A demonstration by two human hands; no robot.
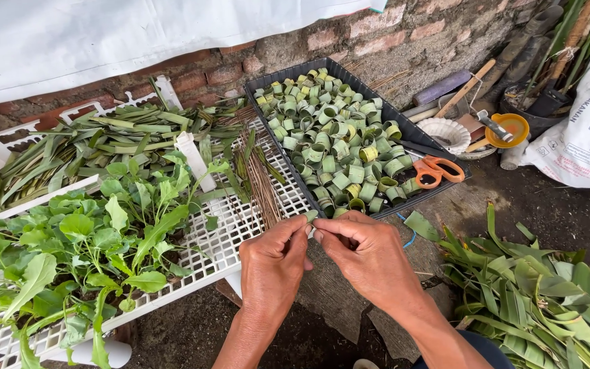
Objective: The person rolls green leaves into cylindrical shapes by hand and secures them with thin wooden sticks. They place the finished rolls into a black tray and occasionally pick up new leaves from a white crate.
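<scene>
Both hands (322, 253) pinch a leaf strip (311, 216) (green, glossy, curled)

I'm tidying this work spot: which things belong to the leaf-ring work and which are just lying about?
In use:
left hand
right hand
leaf strip
tray of leaf rings
cut leaves
thin sticks

Lying about:
scissors
leafy greens
sack
orange lid
</scene>
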